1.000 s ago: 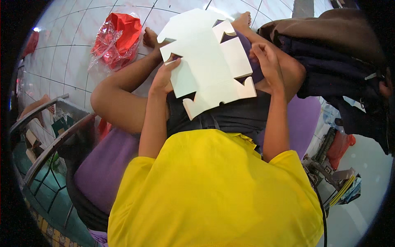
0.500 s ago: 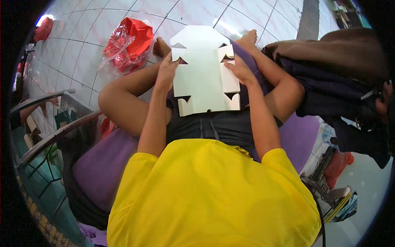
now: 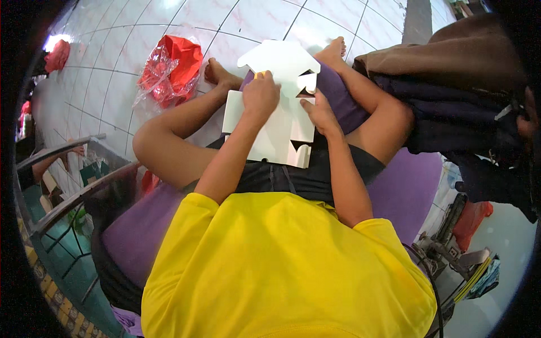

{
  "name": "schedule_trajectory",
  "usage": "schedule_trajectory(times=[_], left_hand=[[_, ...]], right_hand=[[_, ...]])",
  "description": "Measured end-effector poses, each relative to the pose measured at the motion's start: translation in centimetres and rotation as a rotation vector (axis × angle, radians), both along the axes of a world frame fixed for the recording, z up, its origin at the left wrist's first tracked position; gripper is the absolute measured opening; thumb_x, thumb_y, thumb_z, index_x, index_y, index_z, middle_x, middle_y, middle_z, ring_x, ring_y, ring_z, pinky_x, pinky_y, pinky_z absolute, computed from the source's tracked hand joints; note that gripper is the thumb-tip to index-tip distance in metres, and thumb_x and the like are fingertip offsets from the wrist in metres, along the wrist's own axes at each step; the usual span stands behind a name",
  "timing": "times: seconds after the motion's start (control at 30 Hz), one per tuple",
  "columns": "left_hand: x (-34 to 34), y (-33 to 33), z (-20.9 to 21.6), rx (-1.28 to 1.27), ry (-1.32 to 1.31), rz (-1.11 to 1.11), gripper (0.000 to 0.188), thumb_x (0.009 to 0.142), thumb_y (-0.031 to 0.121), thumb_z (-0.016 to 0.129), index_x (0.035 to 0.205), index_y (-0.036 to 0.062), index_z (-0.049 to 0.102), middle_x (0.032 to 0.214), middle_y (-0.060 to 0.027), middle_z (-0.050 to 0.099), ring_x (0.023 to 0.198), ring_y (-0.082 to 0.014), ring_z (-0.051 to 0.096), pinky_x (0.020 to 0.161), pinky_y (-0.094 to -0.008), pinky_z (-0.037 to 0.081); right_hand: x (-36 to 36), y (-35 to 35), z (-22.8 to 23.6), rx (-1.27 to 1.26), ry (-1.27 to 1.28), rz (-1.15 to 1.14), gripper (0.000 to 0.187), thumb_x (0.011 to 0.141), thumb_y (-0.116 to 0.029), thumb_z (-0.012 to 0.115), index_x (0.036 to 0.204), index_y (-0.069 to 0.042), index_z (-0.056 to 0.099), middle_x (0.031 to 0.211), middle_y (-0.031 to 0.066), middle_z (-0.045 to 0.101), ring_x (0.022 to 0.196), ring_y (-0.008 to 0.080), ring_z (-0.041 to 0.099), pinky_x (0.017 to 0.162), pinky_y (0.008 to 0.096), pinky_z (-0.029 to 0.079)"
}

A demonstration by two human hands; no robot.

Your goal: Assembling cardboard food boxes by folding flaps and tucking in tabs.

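A white unfolded cardboard box with notched flaps lies across my lap, its rounded end pointing away from me. My left hand is closed over the box's upper left side, with its fingers curled. It hides the small flap there. A small yellow patch shows at its fingertips; I cannot tell what it is. On the right edge, my right hand grips the side panel, its thumb on top and its fingers underneath. The lower right flap stands partly bent up.
A red item in clear plastic lies on the tiled floor at the far left. Brown and dark cloth is heaped at the right. A metal frame stands at the left. Purple cloth lies beneath me.
My left hand has moved from the box's left edge inward over its upper left side, and its fingers have curled. The box has shifted slightly left and tilted. My right hand keeps its grip.
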State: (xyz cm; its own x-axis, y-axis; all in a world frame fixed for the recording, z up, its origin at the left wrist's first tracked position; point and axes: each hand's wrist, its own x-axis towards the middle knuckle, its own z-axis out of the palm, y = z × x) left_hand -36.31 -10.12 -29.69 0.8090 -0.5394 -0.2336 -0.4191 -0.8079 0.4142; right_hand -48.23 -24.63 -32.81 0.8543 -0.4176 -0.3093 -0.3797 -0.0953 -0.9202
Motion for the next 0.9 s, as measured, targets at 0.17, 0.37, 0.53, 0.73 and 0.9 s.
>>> schedule_trajectory(times=[0.17,0.37,0.53,0.73,0.9], left_hand=[[5.6,3.3,-3.4,-0.213,0.124,0.017,0.045,0.084,0.032,0.063,0.115,-0.0003,0.059,0.101,-0.0251,0.066,0.1,-0.0393,0.062,0.087,-0.0464,0.048],[7.4,5.1,-4.9,-0.563,0.777,0.008,0.024,0.094,0.016,0.054,0.103,-0.0056,0.062,0.089,-0.0066,0.067,0.076,-0.0147,0.061,0.072,-0.0286,0.049],[8.9,4.4,-4.0,-0.142,0.435,0.058,0.037,0.091,0.028,0.061,0.107,-0.0058,0.062,0.089,-0.0081,0.067,0.079,-0.0182,0.063,0.073,-0.0289,0.049],[14.7,1.0,-6.5,-0.359,0.584,0.252,0.062,0.075,0.043,0.074,0.109,-0.0078,0.062,0.088,-0.0203,0.068,0.08,-0.031,0.067,0.073,-0.0376,0.052],[13.0,-1.2,-6.6,-0.236,0.282,0.253,0.042,0.073,0.028,0.073,0.098,-0.0051,0.066,0.091,-0.0231,0.069,0.082,-0.0306,0.069,0.073,-0.038,0.052]], right_hand=[[-1.8,-3.1,-1.0,0.137,0.23,-0.055,0.05,0.08,-0.017,0.074,0.12,0.004,0.053,0.113,0.0143,0.062,0.103,0.0209,0.059,0.089,0.0356,0.047],[3.0,-8.9,-3.2,0.147,0.193,-0.196,0.051,0.083,-0.047,0.072,0.097,0.001,0.062,0.08,0.0035,0.061,0.064,0.0104,0.058,0.054,0.0236,0.045],[6.6,-10.2,-4.0,-0.081,0.36,-0.104,0.056,0.074,-0.053,0.076,0.087,0.001,0.066,0.067,0.0038,0.059,0.049,0.0114,0.052,0.044,0.0262,0.041],[8.7,-7.7,-4.1,-0.449,0.503,-0.09,0.082,0.064,-0.048,0.079,0.117,0.011,0.058,0.102,0.0254,0.067,0.1,0.0345,0.066,0.088,0.0381,0.049],[9.7,-6.8,-0.3,-0.391,0.555,-0.108,0.068,0.07,-0.029,0.076,0.119,0.012,0.052,0.116,0.0305,0.06,0.105,0.0395,0.062,0.092,0.0413,0.049]])
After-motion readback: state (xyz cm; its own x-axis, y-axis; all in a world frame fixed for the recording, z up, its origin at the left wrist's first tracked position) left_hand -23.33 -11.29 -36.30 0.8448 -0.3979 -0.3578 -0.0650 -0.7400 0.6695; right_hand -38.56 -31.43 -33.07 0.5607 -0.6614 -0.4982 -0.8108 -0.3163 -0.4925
